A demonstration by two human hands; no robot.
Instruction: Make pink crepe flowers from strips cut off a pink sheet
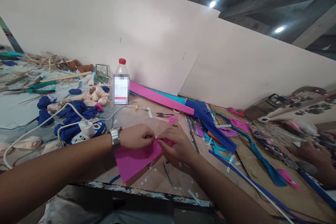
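Note:
My left hand (138, 136), with a metal-band watch (115, 137) at the wrist, has its fingers pinched on a bright pink sheet (135, 164). My right hand (177, 143) meets it from the other side, thumb and fingertips pressed together on the same sheet. Between the two hands the pink material is gathered and a small whitish bit shows at the pinch. The flat part of the sheet hangs below my left hand over the table. Whether the sheet is paper or cloth I cannot tell.
Beyond my hands lie small dark snips (165, 114) and long pink strips (162, 98). A red-capped bottle (122, 62) stands near the wall. Left are a corded power strip (88, 133), blue rolled pieces (76, 110) and green-handled pliers (42, 86). Another person's hand (315, 157) is at right.

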